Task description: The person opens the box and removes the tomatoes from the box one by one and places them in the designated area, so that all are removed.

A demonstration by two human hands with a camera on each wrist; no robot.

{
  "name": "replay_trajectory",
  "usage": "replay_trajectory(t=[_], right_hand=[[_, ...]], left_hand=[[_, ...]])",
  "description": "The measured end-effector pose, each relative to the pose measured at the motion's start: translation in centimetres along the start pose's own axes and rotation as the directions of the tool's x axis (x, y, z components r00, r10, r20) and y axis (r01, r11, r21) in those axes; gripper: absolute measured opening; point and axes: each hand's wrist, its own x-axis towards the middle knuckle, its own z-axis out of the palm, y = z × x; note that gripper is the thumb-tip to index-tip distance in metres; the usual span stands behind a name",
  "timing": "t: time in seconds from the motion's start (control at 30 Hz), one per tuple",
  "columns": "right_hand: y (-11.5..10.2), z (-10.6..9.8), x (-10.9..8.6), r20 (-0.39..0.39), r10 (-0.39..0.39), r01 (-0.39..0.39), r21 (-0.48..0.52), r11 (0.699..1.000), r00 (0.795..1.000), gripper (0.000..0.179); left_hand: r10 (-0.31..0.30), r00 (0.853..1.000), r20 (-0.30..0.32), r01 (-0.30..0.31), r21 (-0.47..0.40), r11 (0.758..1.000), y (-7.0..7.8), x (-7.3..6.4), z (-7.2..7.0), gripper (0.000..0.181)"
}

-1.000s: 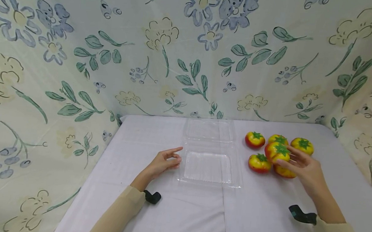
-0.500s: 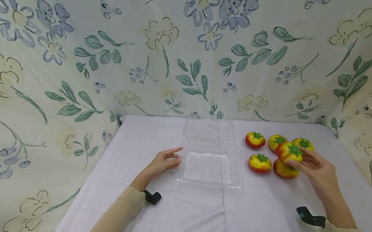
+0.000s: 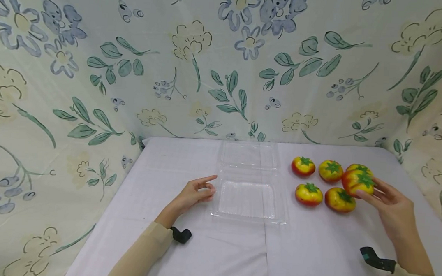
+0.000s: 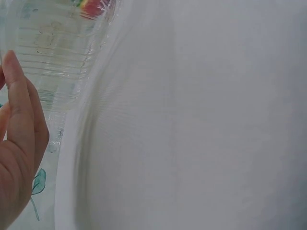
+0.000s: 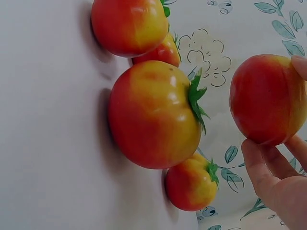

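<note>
My right hand pinches a red-and-yellow toy persimmon between thumb and fingertips. In the right wrist view, this held persimmon hangs in the air, apart from the others. Several more persimmons with green leafy tops stand on the table; the nearest, a front-row persimmon, is just left of the held one. A back-right persimmon is partly hidden behind it. My left hand, fingers loosely bent and holding nothing, is beside the left edge of a clear plastic clamshell box, whose lid lies folded back.
A left front persimmon and a left back persimmon stand right of the box. White cloth covers the table. Floral fabric hangs behind it and along the sides.
My right hand has carried the persimmon to the right, from over the middle of the group to the right-hand side of it. My left hand and the box stay put.
</note>
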Motion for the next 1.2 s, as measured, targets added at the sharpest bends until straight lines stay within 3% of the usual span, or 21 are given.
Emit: replay_trajectory(t=[0.33, 0.5, 0.9, 1.2], right_hand=[[0.3, -0.9, 0.1, -0.007, 0.007, -0.006, 0.135, 0.991, 1.0, 0.06], [0.6, -1.3, 0.2, -0.021, 0.031, -0.028, 0.133, 0.991, 0.999, 0.061], [1.4, -1.8, 0.7, -0.146, 0.14, -0.145, -0.025, 0.989, 0.979, 0.08], [1.9, -2.3, 1.0, -0.148, 0.148, -0.143, 0.048, 0.989, 0.978, 0.078]], left_hand=[[-0.01, 1.0, -0.009, 0.01, 0.005, 1.0, 0.0, 0.0, 0.0, 0.059], [-0.004, 1.0, -0.004, 0.004, 0.001, 1.0, 0.0, -0.1, -0.1, 0.059], [-0.004, 1.0, -0.001, 0.004, -0.004, 1.0, -0.2, 0.1, -0.2, 0.061], [-0.002, 1.0, 0.005, 0.002, 0.006, 1.0, -0.1, 0.1, -0.1, 0.065]])
